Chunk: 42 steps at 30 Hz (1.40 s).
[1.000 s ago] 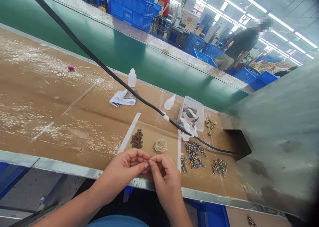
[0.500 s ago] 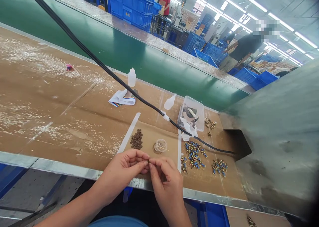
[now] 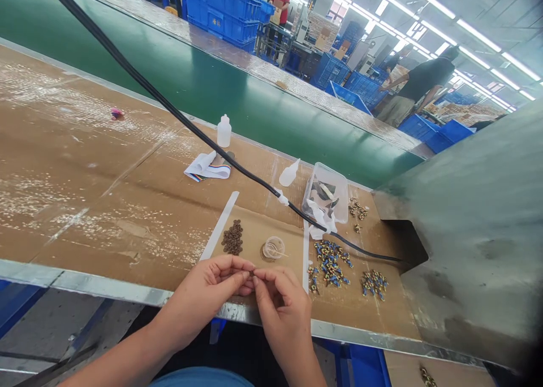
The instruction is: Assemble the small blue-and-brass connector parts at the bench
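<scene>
Two hands, the left (image 3: 202,299) and the right (image 3: 285,313), pinch a tiny brown part (image 3: 251,274) between narrowly closed fingers (image 3: 259,279), just inside the metal edge (image 3: 102,282) of the desk (image 3: 106,206); brown parts (image 3: 232,237) lie piled just ahead, blue-and-brass fittings (image 3: 330,264) to the right, open cardboard to the left.

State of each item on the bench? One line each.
Left hand: pinching tiny brown part
Right hand: pinching same part
Upright dropper bottle: capped, standing
Second dropper bottle: lying on its side
Clear plastic tub: open, holding dark pieces
Ribbon cable: folded flat
</scene>
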### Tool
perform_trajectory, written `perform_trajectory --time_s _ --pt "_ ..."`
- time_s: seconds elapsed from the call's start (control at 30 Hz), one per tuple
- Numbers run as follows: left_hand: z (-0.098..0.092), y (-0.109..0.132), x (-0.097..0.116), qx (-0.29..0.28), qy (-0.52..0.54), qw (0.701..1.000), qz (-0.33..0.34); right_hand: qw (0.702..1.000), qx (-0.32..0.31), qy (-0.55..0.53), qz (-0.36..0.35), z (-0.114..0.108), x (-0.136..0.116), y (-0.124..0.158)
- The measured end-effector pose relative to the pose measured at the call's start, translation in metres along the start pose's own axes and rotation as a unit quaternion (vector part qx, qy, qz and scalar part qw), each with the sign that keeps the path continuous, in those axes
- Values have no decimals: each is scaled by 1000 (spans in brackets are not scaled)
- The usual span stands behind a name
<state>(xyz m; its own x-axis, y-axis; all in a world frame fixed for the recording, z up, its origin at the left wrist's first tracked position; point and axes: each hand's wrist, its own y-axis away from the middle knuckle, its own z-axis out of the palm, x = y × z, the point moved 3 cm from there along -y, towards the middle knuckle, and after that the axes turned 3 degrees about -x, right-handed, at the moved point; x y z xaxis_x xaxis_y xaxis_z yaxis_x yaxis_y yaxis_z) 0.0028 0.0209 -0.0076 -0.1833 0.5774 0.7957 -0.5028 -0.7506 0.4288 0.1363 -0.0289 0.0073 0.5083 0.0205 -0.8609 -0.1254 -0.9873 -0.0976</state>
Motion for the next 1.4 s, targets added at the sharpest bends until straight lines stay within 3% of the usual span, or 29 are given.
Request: perform_trajectory --time_s 0.43,0.57,1.0,1.17,1.4 --pt "1 0 -1 -19 10 1000 -4 1000 7 21 -18 -1 -4 1" --pt "3 0 1 1 12 1000 3 999 3 27 -33 -2 -6 3" --pt "2 4 1 -18 -19 999 45 1000 -18 12 -9 -3 -5 5" --pt "-1 2 0 -11 -20 999 35 999 21 31 -18 -12 1 5" --pt "2 0 6 19 -49 999 7 985 151 72 32 -37 23 6"
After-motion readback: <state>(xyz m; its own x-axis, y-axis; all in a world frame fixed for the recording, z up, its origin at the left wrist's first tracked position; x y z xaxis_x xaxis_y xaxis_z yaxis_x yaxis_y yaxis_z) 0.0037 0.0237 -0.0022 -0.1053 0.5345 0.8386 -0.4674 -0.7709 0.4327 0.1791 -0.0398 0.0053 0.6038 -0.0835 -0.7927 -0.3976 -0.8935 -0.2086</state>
